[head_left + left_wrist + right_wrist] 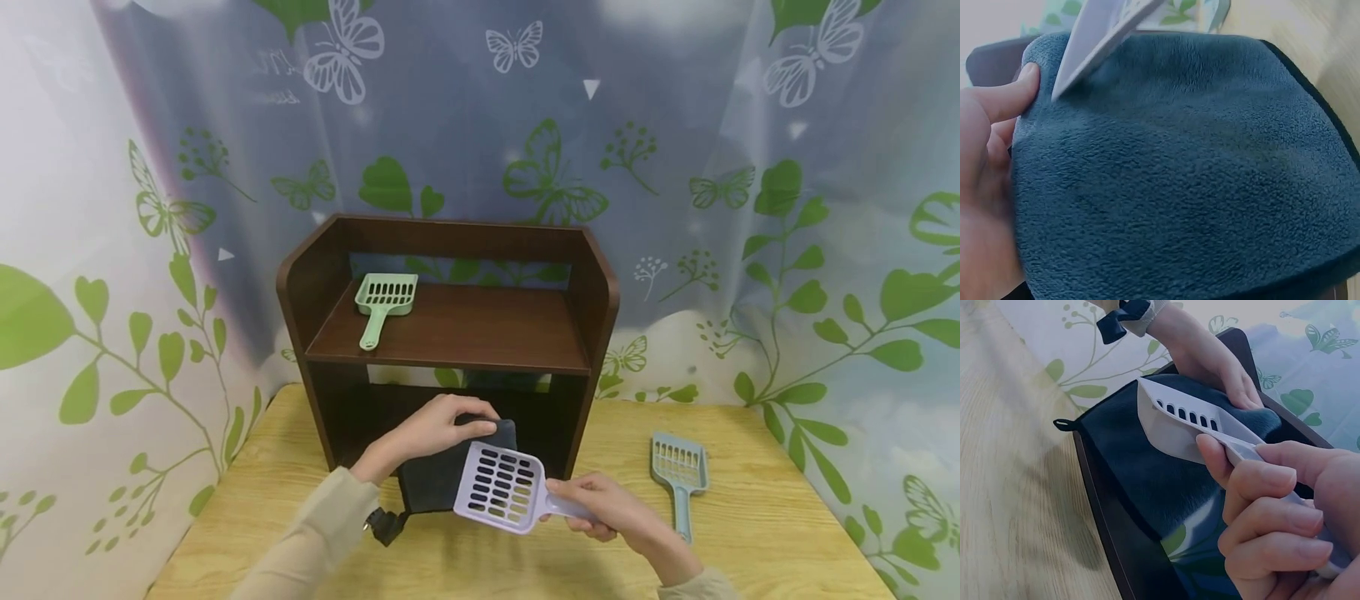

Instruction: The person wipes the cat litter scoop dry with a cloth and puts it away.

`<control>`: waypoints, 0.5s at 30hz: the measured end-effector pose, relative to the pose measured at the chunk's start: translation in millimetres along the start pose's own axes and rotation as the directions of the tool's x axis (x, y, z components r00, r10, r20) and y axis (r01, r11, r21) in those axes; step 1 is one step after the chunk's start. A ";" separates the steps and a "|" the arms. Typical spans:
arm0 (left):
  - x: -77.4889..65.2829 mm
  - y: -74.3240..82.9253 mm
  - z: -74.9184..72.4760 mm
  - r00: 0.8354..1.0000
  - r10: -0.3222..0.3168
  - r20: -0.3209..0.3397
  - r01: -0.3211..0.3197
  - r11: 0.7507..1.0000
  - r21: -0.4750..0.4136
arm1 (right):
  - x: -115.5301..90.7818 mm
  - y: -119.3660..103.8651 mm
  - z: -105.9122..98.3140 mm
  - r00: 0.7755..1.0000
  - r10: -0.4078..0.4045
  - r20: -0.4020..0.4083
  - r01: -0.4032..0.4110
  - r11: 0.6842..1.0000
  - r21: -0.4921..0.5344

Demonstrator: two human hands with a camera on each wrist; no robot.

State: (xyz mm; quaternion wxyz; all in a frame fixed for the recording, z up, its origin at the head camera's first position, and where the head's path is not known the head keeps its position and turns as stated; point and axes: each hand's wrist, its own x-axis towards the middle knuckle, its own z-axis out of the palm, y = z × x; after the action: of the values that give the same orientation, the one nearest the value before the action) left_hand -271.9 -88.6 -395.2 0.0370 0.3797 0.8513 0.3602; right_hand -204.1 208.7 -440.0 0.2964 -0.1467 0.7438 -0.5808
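Butterfly-printed sheeting (450, 137) backs a wood-grain bench (757, 508) as a person's left hand (438, 429), extended from seven o'clock, pinches a dark blue cloth (429, 479) by its edge; the right hand (603, 504), angled from five o'clock, curls its grip closed round a lilac scoop (540, 503), slotted head toward nine o'clock, before the cloth.

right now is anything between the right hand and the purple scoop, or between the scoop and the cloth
Nothing visible is: the right hand grips the purple scoop directly, and no object shows between the scoop and the cloth in the left hand.
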 end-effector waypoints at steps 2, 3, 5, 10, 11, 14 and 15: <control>4.3 3.3 5.6 1.000 0.010 0.004 -0.010 1.000 0.008 | 2.2 0.0 2.6 1.000 0.000 -0.009 0.000 1.000 0.001; 6.6 5.5 8.3 1.000 0.016 0.010 -0.016 1.000 0.010 | 3.6 -0.2 4.1 1.000 0.000 -0.012 0.000 1.000 0.002; 11.1 9.9 13.8 0.999 0.032 0.024 -0.032 0.999 0.016 | 6.3 -1.0 7.2 1.000 0.000 -0.015 0.001 1.000 0.002; 19.8 21.0 23.3 0.997 0.067 0.047 -0.070 0.996 0.054 | 10.5 -4.0 13.0 1.000 -0.004 -0.013 0.004 1.000 0.012; 20.7 23.0 24.2 0.996 0.071 0.052 -0.075 0.995 0.068 | 11.0 -4.5 13.8 1.000 -0.005 -0.012 0.005 1.000 0.013; 21.9 27.8 25.7 0.994 0.082 0.070 -0.089 0.991 0.104 | 11.3 -5.0 15.2 1.000 -0.010 -0.007 0.010 1.000 0.011; 21.9 28.7 26.1 0.994 0.086 0.075 -0.094 0.989 0.118 | 11.3 -4.8 15.4 1.000 -0.011 -0.006 0.011 1.000 0.007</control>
State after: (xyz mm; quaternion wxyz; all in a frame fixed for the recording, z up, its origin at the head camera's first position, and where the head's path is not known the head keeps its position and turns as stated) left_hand -260.8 -45.6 -391.4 0.0271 0.4316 0.8517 0.2959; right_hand -204.1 189.1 -440.8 0.2914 -0.1478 0.7419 -0.5855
